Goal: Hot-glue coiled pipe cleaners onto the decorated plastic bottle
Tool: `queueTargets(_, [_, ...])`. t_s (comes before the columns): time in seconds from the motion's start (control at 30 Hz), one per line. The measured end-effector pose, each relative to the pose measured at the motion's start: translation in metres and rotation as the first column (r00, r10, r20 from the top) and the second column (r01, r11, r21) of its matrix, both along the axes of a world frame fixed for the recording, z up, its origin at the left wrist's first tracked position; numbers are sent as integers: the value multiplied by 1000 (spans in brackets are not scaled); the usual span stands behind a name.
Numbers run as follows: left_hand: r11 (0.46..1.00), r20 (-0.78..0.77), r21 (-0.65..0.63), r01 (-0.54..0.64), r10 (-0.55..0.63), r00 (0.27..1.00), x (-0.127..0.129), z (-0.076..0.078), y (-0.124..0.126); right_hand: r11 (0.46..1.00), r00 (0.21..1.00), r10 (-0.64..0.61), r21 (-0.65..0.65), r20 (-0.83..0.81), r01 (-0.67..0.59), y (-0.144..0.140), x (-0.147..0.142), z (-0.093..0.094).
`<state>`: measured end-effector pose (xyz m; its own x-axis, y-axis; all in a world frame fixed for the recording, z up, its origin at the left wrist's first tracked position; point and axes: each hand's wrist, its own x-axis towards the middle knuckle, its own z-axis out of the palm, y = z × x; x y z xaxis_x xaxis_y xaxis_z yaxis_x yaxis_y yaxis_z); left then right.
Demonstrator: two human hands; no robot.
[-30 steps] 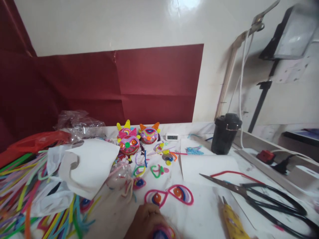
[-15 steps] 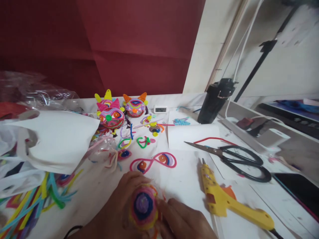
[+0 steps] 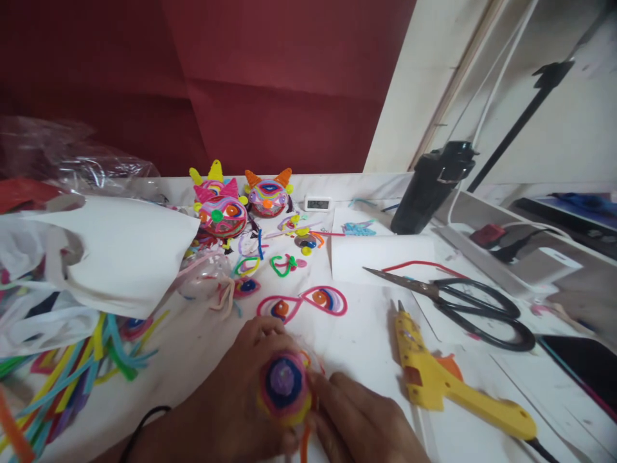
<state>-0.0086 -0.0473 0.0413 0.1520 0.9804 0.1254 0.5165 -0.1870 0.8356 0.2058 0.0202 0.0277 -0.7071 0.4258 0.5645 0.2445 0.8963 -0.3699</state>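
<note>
Low in the middle of the head view, my left hand (image 3: 231, 392) is wrapped round a pipe-cleaner ornament (image 3: 284, 381) with purple, dark blue, pink and yellow rings. My right hand (image 3: 364, 418) presses its fingers against the ornament's right side, closed on an orange pipe cleaner (image 3: 304, 444) that runs down from there. The fingertips partly hide it. Just beyond my hands lies a pink figure-eight piece (image 3: 301, 299) with two orange-centred eyes inside its loops.
To the right lie a yellow glue gun (image 3: 424, 379), black-handled scissors (image 3: 438, 292) and a phone (image 3: 585, 366). Finished lion-head ornaments (image 3: 267, 196) stand at the back. On the left are loose pipe cleaners (image 3: 72, 386) and cut white paper (image 3: 130, 251). A black bottle (image 3: 431, 186) stands back right.
The view has shifted slightly, so most things sit a little further right and higher. Both hands keep hold of the ornament, and more of the orange pipe cleaner shows below it.
</note>
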Motion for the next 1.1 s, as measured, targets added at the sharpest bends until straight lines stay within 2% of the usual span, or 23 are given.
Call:
queueTargets(0.07, [1000,-4,7,-6,6,1000,1,6,1,997,999,38,-72,16,-36,1,2,3])
queueTargets(0.17, [1000,-45,27,-13,14,999,1,6,3,966,996,82,-246,22,-74,3,4,11])
queueTargets(0.27, [997,-55,57,-50,54,997,2,1,4,927,998,35,-374,51,-13,3,5,18])
queueTargets(0.4, [987,-77,108,-121,130,989,5,-5,3,939,997,-51,-337,59,68,0,4,22])
queueTargets(0.6, [944,-80,258,-205,233,969,11,-17,0,939,995,-29,-338,93,59,-7,5,30])
queueTargets(0.8, [915,-133,312,-255,308,942,19,-22,-6,945,987,-93,-299,133,130,-22,9,24])
queueTargets(0.87, [940,-153,265,-215,261,953,15,-15,-8,944,985,-113,-297,128,147,-26,9,21])
queueTargets(0.93, [981,-188,168,-99,130,973,8,-3,-10,941,986,-122,-302,111,150,-30,9,18])
queueTargets(1.03, [997,-268,59,55,-37,963,-4,15,-10,936,985,-141,-311,99,165,-32,6,18])
queueTargets(1.1, [997,-281,63,55,-36,959,-7,21,-8,924,973,-155,-323,170,204,-31,2,23])
